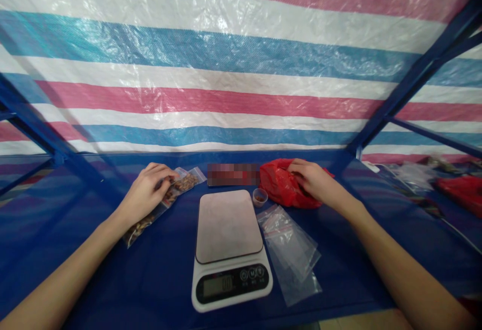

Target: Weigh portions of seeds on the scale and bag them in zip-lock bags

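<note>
My left hand is at the left on a row of small filled zip bags, its fingers curled and the thumb bent in against one of them. Brown, nut-like pieces show through the clear plastic. On the right, my right hand grips the upper edge of a crumpled red plastic bag, its fingertips partly hidden in the folds. Between the hands stands a white kitchen scale with a bare plate; its display seems to read zero.
A small clear cup with a little brown matter sits between scale and red bag. Flat clear zip bags lie right of the scale. Behind it is a blurred dark red object. Blue metal posts and a striped tarp enclose the blue shelf.
</note>
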`<act>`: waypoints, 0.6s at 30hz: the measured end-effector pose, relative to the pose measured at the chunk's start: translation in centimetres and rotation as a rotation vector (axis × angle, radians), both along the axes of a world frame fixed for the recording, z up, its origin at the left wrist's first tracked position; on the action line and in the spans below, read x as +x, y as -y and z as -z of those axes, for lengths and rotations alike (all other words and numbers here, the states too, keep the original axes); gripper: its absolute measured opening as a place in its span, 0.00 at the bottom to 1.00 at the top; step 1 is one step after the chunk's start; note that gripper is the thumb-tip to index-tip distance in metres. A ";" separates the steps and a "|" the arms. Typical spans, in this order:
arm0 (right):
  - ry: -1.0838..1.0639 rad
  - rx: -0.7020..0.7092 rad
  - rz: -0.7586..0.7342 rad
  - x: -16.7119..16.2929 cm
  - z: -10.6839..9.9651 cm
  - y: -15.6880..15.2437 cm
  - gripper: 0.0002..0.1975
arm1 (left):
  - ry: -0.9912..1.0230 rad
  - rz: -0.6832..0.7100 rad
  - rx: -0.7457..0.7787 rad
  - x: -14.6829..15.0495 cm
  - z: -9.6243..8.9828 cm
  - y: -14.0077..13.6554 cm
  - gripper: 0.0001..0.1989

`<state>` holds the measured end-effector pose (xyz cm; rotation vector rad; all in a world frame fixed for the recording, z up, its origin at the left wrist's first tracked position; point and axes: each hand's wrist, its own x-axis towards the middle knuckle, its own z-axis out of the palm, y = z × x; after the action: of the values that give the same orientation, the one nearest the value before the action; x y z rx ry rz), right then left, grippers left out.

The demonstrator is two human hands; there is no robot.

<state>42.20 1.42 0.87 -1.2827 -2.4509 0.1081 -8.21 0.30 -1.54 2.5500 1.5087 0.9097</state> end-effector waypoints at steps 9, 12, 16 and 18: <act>-0.203 0.169 0.033 -0.2 -1.3 0.6 0.10 | 0.012 0.017 -0.011 0.5 -0.3 0.2 0.16; -0.268 0.285 0.052 -1.1 -1.9 1.3 0.09 | 0.019 0.014 -0.019 0.6 -0.2 0.1 0.16; -0.407 0.392 0.033 -3.6 -2.6 3.0 0.07 | 0.039 -0.011 -0.035 0.9 0.1 0.2 0.16; -0.470 0.384 -0.041 -5.2 -2.5 4.1 0.07 | 0.042 -0.027 -0.041 1.2 0.1 0.4 0.16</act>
<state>37.04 -2.66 3.40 -0.9159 -1.9746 -0.0465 -7.01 -0.07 -1.65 2.4726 1.5373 0.9199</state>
